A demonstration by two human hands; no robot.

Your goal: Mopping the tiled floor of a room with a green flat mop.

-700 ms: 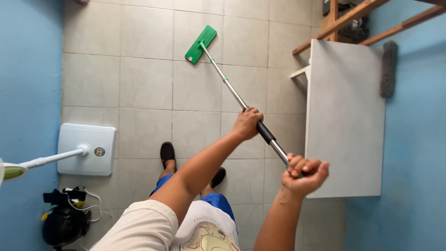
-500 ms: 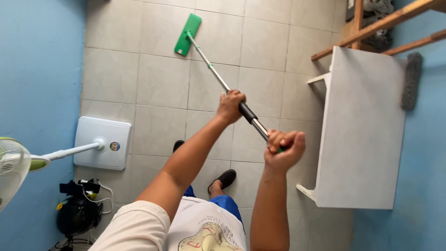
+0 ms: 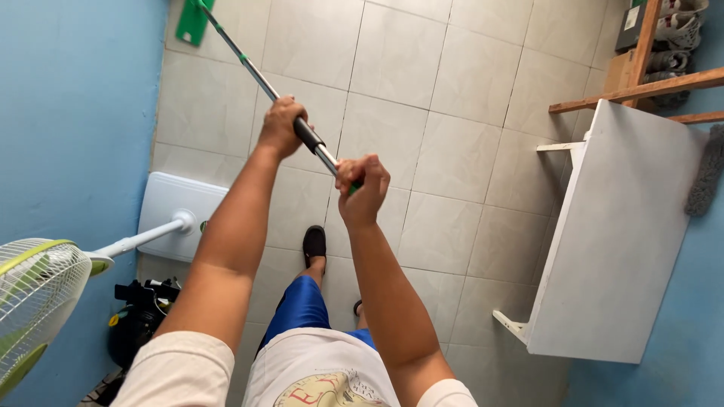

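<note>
Green is the flat mop head, far past our grip on the floor. Our left hand wraps the metal pole to steer; our right hand squeezes the end to push.

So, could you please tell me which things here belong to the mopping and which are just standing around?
In use:
- flat mop, its green head on the tiled floor
- left hand on the black grip
- right hand at the handle's end

Standing about:
- white table
- pedestal fan
- wooden rack
- black device with cables
</note>
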